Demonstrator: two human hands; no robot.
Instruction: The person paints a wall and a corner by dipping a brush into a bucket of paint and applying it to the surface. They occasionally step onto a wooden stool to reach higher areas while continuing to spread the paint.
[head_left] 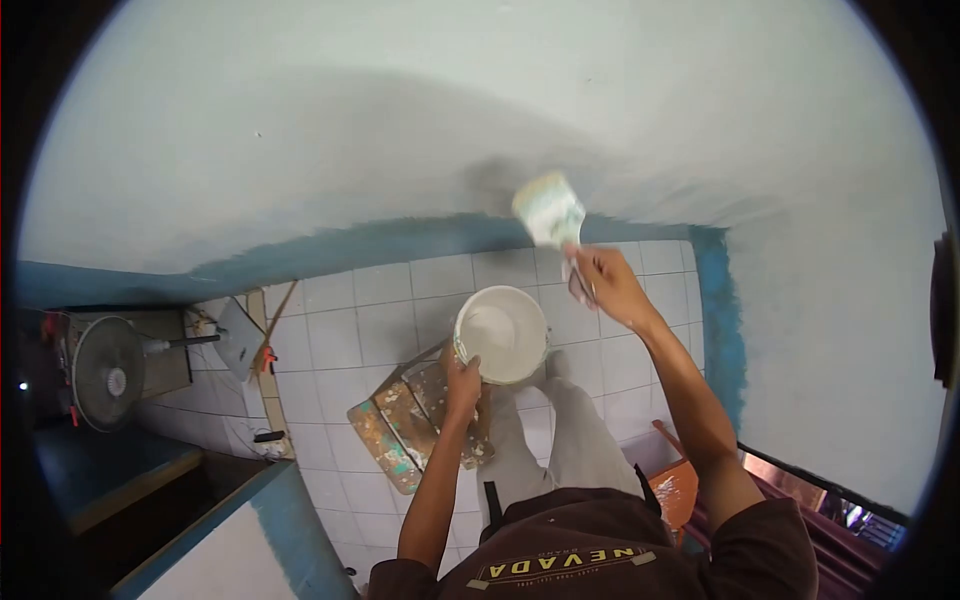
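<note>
My right hand (pixel 608 283) is closed around the handle of a wide paintbrush (pixel 550 212), its bristles pointing up and coated in pale paint. The brush is held in front of the wall (pixel 400 150), which is whitish above and blue along its lower edge. Whether the bristles touch the wall I cannot tell. My left hand (pixel 463 380) grips the near left rim of a white bucket (pixel 502 335) with pale paint in the bottom. Below the bucket stands a paint-spattered wooden stool (pixel 400 430).
A standing fan (pixel 108 375) is at the far left, beside a laptop-like grey panel (pixel 240 338). White floor tiles (pixel 385 330) lie below. At the lower right are an orange chair (pixel 672 490) and a dark red curtain (pixel 830 540). A blue-edged partition (pixel 290 530) stands lower left.
</note>
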